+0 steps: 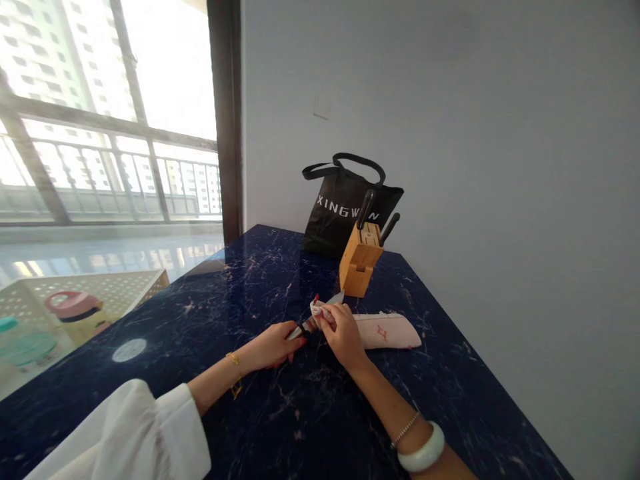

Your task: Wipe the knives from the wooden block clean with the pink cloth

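Note:
My left hand (281,343) is closed around the dark handle of a kitchen knife (339,297), whose blade points away and to the right. My right hand (344,333) pinches a whitish-pink cloth (316,309) against the blade, partly hiding it. A folded pale pink towel (387,331) with a small red mark lies just right of my right hand; whether it is one piece with the pinched cloth, I cannot tell. Beyond the knife tip stands a wooden knife block (357,267) with two black-handled tools in its top.
A black tote bag (325,217) leans upright behind the block, near the grey wall (475,167). Everything rests on a dark blue marbled table (280,413). At the left, a cream perforated basket (145,283) holds a pink-lidded bottle (75,308) and a teal-lidded container (23,343).

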Demonstrator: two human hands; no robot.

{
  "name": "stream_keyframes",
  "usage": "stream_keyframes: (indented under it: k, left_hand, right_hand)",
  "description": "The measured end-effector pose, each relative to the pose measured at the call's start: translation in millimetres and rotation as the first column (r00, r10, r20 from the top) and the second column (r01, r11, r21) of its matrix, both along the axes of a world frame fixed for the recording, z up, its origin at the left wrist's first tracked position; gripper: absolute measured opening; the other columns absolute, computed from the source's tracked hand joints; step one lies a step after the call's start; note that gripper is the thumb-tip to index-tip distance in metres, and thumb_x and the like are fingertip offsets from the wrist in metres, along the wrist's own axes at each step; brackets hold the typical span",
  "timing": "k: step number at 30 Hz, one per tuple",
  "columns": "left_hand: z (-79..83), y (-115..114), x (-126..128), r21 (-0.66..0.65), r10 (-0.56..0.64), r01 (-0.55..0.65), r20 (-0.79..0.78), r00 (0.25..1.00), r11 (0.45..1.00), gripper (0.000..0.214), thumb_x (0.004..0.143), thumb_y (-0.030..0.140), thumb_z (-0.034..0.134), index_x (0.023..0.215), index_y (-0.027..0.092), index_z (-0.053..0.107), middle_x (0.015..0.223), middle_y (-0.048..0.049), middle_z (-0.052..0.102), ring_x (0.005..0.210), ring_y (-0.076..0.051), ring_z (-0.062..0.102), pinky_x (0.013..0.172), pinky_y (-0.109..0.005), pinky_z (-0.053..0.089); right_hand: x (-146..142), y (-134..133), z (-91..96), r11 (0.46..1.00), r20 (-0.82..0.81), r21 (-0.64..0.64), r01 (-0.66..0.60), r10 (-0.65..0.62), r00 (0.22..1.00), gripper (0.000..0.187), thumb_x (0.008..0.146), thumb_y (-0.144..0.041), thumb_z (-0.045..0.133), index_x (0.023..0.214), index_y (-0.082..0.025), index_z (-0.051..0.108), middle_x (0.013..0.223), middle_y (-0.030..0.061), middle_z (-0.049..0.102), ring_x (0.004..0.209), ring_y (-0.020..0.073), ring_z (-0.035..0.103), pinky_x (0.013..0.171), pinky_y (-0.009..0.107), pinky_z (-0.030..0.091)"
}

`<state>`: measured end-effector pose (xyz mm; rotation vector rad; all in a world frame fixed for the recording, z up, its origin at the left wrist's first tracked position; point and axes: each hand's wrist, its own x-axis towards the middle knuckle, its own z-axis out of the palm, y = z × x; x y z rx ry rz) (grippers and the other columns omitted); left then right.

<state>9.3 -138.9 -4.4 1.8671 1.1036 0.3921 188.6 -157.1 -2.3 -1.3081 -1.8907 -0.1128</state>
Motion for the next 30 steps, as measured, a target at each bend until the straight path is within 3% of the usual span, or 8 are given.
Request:
stream_keyframes:
  k: [12, 19, 23, 30]
  left_hand:
    - [-1.4, 1.5, -0.9, -0.023, -0.019, 0.02, 0.023, 1.0, 1.0, 0.039, 0.074, 0.056, 0.039, 0.085, 0.019, 0.043, 0.058, 0.0024, 0.056, 0.032, -0.007, 0.037, 0.028, -0.017, 0.024]
    - [-1.8, 3.2, -1.7, -0.014, -0.042, 0.042, 0.012, 0.999, 0.999, 0.041, 0.076, 0.057, 0.034, 0.075, 0.018, 0.042, 0.046, 0.0045, 0.049, 0.027, -0.006, 0.035, 0.028, -0.017, 0.024]
    - [-1.9, 2.4, -1.8, -0.014, -0.05, 0.05, 0.019, 0.999, 0.999, 0.04, 0.077, 0.057, 0.033, 0.072, 0.018, 0.041, 0.039, 0.0068, 0.043, 0.026, -0.006, 0.033, 0.028, -0.017, 0.024]
    - [-7.3, 6.2, -2.1, -0.008, -0.046, 0.046, 0.018, 0.999, 0.999, 0.038, 0.076, 0.054, 0.036, 0.082, 0.018, 0.043, 0.051, 0.0045, 0.053, 0.028, -0.006, 0.037, 0.028, -0.017, 0.027]
  right_hand:
    - [-4.6, -9.1, 3.1, 1.0, -0.046, 0.024, 0.001, 0.0, 0.999, 0.014, 0.083, -0.021, 0.045, 0.094, -0.018, 0.051, 0.086, 0.0049, 0.057, 0.081, 0.0175, 0.048, 0.075, 0.03, 0.037]
    - [-11.1, -15.1, 7.7, 0.998, 0.229, -0.026, -0.06, 0.064, 0.971, 0.016, 0.082, -0.023, 0.048, 0.096, -0.021, 0.055, 0.091, 0.004, 0.059, 0.084, 0.0183, 0.047, 0.073, 0.031, 0.035]
    - [-12.7, -14.4, 8.0, 1.0, 0.234, -0.026, -0.011, 0.017, 0.972, 0.02, 0.084, -0.023, 0.045, 0.101, -0.022, 0.055, 0.092, 0.0042, 0.059, 0.083, 0.0182, 0.046, 0.071, 0.031, 0.034]
    - [-14.2, -15.1, 6.8, 0.996, 0.228, -0.056, -0.065, 0.076, 0.971, 0.02, 0.082, -0.02, 0.046, 0.1, -0.02, 0.054, 0.095, 0.0055, 0.058, 0.087, 0.0193, 0.046, 0.075, 0.032, 0.035]
